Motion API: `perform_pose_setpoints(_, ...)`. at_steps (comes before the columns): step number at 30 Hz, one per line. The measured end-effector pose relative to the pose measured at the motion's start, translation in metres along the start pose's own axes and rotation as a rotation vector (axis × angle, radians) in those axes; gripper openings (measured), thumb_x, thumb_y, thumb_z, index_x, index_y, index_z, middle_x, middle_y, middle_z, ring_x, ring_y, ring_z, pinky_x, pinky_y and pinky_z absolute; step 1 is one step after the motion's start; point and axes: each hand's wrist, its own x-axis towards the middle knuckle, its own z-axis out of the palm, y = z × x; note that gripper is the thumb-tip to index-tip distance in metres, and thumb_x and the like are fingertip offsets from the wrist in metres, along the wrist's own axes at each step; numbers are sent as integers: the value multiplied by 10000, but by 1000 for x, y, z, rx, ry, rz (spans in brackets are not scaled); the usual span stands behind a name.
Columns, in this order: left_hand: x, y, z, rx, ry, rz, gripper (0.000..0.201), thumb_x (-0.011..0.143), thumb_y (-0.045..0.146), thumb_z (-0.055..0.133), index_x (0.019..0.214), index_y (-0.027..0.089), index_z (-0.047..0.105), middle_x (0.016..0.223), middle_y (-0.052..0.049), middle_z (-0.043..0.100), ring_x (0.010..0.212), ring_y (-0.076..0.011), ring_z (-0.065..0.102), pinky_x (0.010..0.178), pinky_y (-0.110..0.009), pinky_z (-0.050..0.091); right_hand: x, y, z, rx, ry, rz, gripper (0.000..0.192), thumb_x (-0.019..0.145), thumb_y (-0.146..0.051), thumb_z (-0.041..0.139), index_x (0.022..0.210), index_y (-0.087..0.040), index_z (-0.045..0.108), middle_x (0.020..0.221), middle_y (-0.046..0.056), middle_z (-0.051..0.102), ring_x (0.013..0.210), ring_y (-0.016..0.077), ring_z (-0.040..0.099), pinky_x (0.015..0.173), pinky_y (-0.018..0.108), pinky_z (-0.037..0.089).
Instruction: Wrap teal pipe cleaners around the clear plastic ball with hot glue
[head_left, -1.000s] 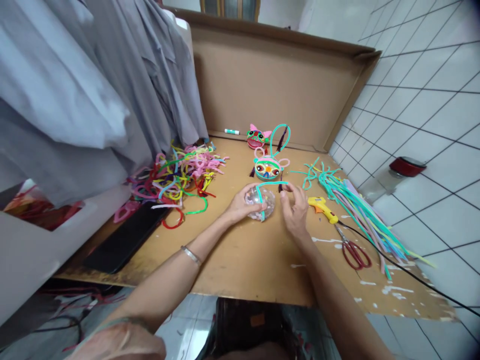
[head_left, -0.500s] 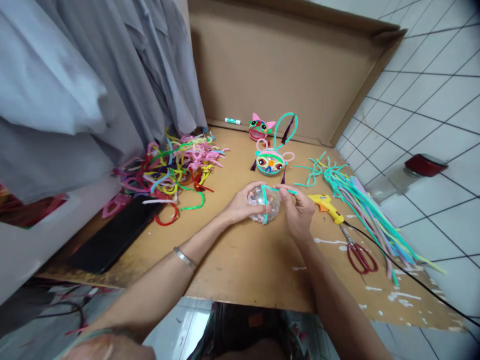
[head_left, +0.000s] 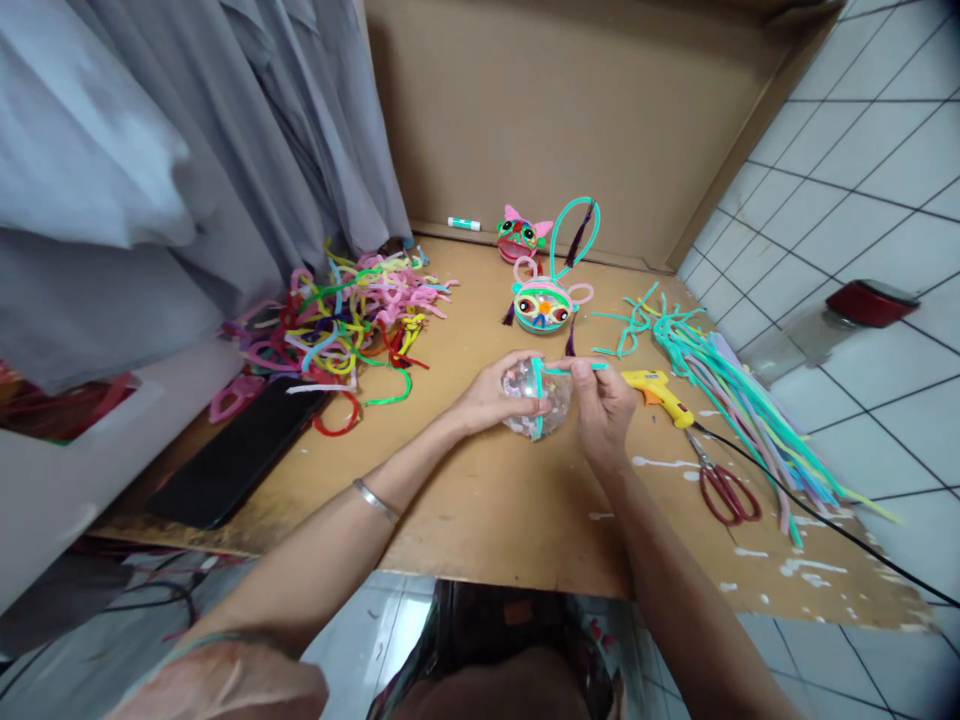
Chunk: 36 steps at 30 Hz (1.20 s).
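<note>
A clear, shiny plastic ball [head_left: 556, 408] is gripped in my left hand [head_left: 491, 396], with the thumb across its front. Around the ball runs a turquoise band of pipe cleaner, upright over its middle. My right hand [head_left: 606, 410] pinches a turquoise pipe cleaner [head_left: 559, 371] between thumb and forefinger; it stretches sideways from the top of the ball past the fingertips. Just behind the ball stands a decorated animal-face ball [head_left: 543, 306] with pink ears, purple tassels and a turquoise loop handle. A smaller red and green animal face [head_left: 519, 238] with pink ears sits farther back.
Left lie a heap of bent coloured pipe cleaners [head_left: 360, 310] and a black phone-like slab [head_left: 225, 460]. On the right are a yellow glue gun [head_left: 664, 398] with its cord, red-handled scissors [head_left: 726, 492] and straight pipe cleaners [head_left: 750, 410]. A glue stick [head_left: 463, 224] rests near the cardboard [head_left: 540, 110].
The camera view has shifted slightly. My right hand still pinches the pipe cleaner, which now lies more level across the top of the ball. My left hand keeps its hold.
</note>
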Motion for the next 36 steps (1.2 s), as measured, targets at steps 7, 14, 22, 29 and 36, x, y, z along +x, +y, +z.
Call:
perform_pose_setpoints(7, -1, 3, 2, 7, 3, -30, 815, 524, 362, 838, 1274, 161, 592, 1077, -65, 692, 944, -215, 636, 867, -330, 512, -2, 0, -1, 21, 46, 44, 316, 950, -421, 519, 791, -217, 700, 755, 6, 747, 689, 149, 655, 702, 280, 519)
perform_pose_setpoints(14, -1, 3, 2, 8, 0, -37, 816, 518, 360, 840, 1273, 170, 594, 1069, -56, 698, 925, -206, 644, 878, -329, 518, -4, 2, 0, 40, 34, 56, 334, 938, -453, 534, 758, -215, 685, 731, 3, 726, 686, 150, 642, 742, 295, 531)
perform_pose_setpoints(22, 0, 3, 1, 15, -6, -22, 829, 530, 367, 820, 1293, 148, 582, 1083, -71, 690, 933, -217, 645, 874, -336, 524, -4, 5, 4, 81, 29, 45, 310, 940, -437, 541, 777, -221, 693, 754, 0, 727, 725, 149, 660, 747, 291, 532)
perform_pose_setpoints(29, 0, 1, 1, 27, 15, -2, 796, 546, 366, 820, 1277, 148, 594, 1075, -73, 695, 935, -221, 650, 882, -341, 523, -7, 5, 3, 85, 9, 70, 318, 931, -459, 552, 776, -222, 698, 688, -15, 680, 667, 146, 623, 752, 302, 532)
perform_pose_setpoints(36, 0, 1, 1, 5, -1, -12, 817, 538, 383, 833, 1283, 162, 581, 1116, -75, 698, 964, -221, 655, 901, -342, 522, -7, 9, 2, 96, -40, 30, 307, 940, -439, 540, 799, -221, 704, 786, 8, 700, 771, 159, 652, 754, 301, 520)
